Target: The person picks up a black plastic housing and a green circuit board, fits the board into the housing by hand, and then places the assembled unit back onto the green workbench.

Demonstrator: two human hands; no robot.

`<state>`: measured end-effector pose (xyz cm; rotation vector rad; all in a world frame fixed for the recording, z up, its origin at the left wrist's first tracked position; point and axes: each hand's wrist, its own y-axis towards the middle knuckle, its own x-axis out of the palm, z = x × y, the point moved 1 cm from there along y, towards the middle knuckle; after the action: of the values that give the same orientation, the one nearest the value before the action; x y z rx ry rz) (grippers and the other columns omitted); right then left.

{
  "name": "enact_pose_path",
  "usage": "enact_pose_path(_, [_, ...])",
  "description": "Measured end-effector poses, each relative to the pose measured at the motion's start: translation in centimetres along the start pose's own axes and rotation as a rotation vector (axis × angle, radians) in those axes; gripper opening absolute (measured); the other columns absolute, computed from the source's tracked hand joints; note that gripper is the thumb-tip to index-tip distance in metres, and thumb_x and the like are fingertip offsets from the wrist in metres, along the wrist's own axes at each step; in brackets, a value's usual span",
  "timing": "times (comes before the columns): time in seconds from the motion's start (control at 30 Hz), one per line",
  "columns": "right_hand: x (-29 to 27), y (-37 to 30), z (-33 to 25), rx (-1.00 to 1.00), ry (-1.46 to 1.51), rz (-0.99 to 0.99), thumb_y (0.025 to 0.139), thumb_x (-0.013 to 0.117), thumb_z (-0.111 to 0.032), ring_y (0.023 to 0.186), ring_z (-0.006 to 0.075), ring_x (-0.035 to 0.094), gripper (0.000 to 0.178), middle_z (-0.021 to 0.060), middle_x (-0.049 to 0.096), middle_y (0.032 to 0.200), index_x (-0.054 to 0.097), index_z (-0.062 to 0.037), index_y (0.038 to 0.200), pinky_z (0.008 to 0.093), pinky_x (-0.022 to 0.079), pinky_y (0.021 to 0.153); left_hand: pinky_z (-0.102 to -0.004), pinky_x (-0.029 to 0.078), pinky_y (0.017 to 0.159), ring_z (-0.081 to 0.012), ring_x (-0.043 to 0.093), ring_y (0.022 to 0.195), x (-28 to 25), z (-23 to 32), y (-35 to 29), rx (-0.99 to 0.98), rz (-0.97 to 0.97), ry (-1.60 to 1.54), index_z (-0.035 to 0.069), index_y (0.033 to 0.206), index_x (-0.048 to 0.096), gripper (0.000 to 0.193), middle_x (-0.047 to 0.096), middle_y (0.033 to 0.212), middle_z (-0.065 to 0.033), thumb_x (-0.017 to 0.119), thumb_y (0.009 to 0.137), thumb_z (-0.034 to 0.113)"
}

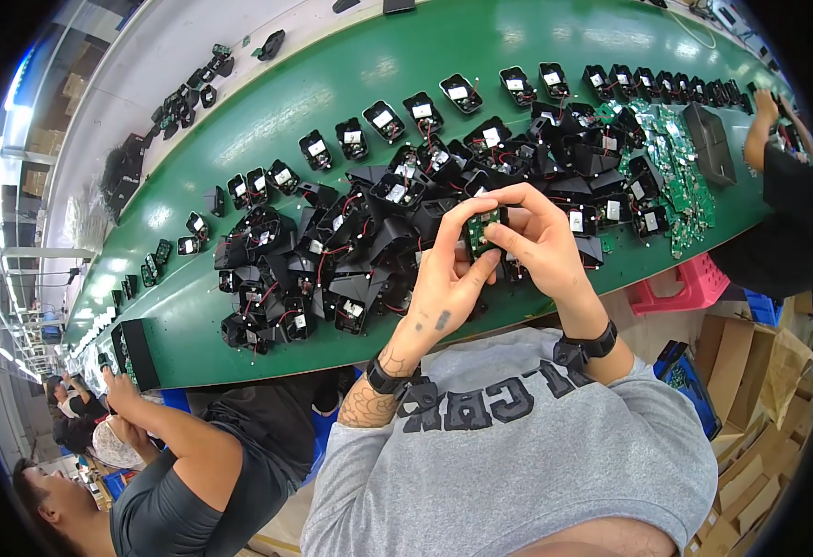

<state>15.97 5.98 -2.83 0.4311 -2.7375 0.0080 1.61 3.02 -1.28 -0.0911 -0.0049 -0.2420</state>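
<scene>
1. Pinching one green circuit board [478, 239] between fingertips, the left hand [451, 272] and right hand [551, 254] hold it above the tabletop [188, 351], by the heaped black housings [392, 238].
2. A loosened pinch could drop it among the housings; hard thumb pressure might harm small components.
3. Counted: two hands, one held board, one pink stool [701, 278]; housings and loose boards [689, 176] overlap beyond counting.

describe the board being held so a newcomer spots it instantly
On the long green table, find the big heap of black housings. At its near side, the left hand and right hand hold a small green circuit board. Unlike the loose boards spread to the right, it is held up.
</scene>
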Motion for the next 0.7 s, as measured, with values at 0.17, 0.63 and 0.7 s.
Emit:
enact_pose_path(0.17, [-0.6, 0.2, 0.0, 0.017, 0.004, -0.029, 0.086, 0.06, 0.0, 0.083, 0.01, 0.061, 0.031, 0.0059, 0.063, 0.093, 0.051, 0.0002, 0.116, 0.0224, 0.05, 0.068, -0.0207, 0.045, 0.056, -0.0077, 0.055, 0.065, 0.5, -0.5, 0.0, 0.032, 0.012, -0.015, 0.015, 0.133, 0.036, 0.053, 0.056, 0.081, -0.0024, 0.056, 0.087, -0.002])
enact_pose_path(0.63, [-0.5, -0.2, -1.6, 0.111, -0.161, -0.036, 0.088, 0.061, -0.005, 0.083, 0.0068, 0.059, 0.024, 0.0048, 0.065, 0.088, 0.053, -0.001, 0.11, 0.0229, 0.046, 0.071, -0.0207, 0.051, 0.05, -0.0127, 0.065, 0.059, -0.6, -0.2, 0.5, -0.056, 0.029, -0.158, 0.01, 0.129, 0.05, 0.037, 0.063, 0.079, -0.0033, 0.048, 0.092, 0.007])
enact_pose_path(0.7, [-0.7, -0.1, -1.4, 0.118, -0.18, -0.037, 0.087, 0.061, -0.004, 0.083, 0.0065, 0.059, 0.023, 0.0044, 0.065, 0.089, 0.053, -0.0011, 0.109, 0.0225, 0.046, 0.071, -0.0205, 0.051, 0.049, -0.0125, 0.065, 0.058, -0.4, -0.3, 0.6, -0.051, 0.047, -0.168, 0.01, 0.128, 0.051, 0.036, 0.063, 0.078, -0.003, 0.048, 0.092, 0.007])
